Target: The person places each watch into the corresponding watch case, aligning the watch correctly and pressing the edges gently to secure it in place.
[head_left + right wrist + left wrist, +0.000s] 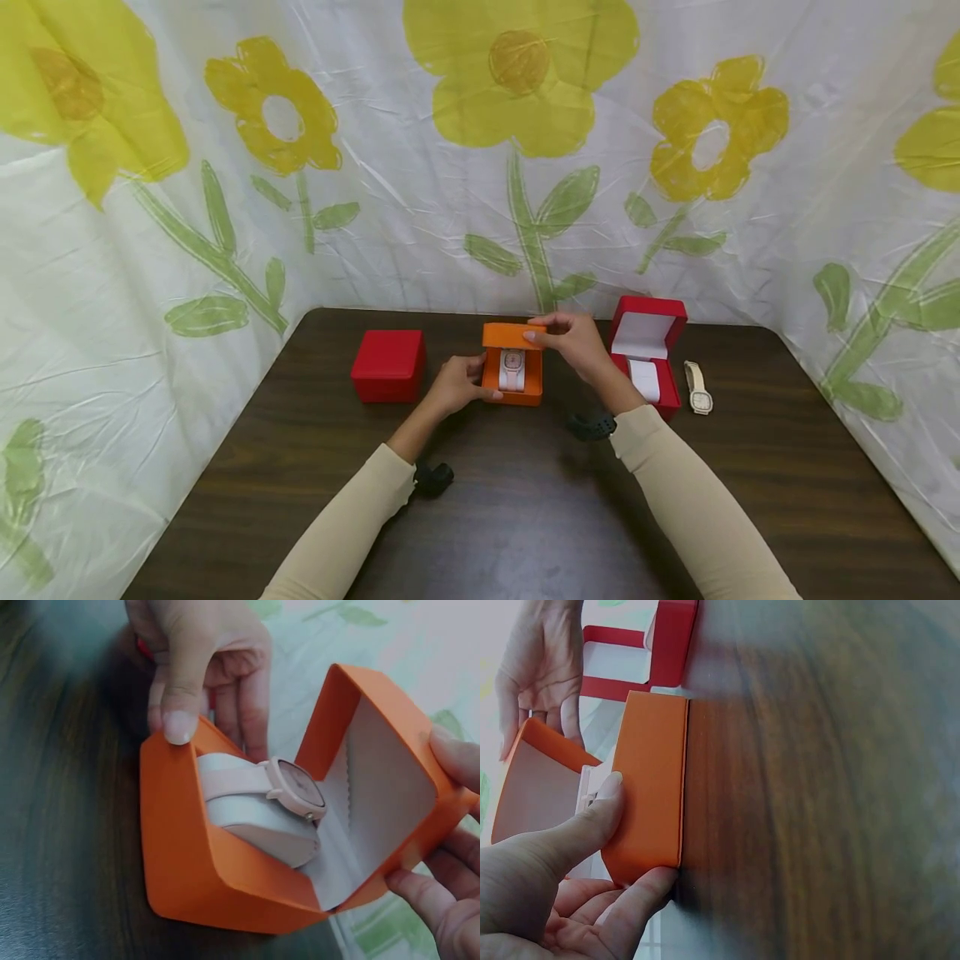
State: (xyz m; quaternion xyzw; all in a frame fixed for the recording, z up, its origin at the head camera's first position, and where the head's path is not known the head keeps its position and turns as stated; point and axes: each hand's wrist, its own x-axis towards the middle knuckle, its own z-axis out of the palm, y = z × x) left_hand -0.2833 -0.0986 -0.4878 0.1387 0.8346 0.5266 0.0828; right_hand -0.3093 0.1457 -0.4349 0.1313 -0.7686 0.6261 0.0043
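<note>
An orange watch box [533, 389] stands on the table with its lid [504, 336] partly raised. Inside it, a pale pink watch [295, 787] is wrapped round a white cushion [262, 829]. My left hand [456, 385] grips the box's left side, its thumb over the front rim and its fingers along the outer wall. On the lid's right side, my right hand [572, 340] pinches the edge between thumb and fingers. Just right of that hand sits an open red watch box [648, 317] with a white cushion [643, 380] in it.
A closed red box [388, 365] stands left of my left hand. A watch with a cream strap [698, 388] lies right of the open red box. Behind the dark wooden table [480, 517] hangs a flower-printed curtain [420, 242].
</note>
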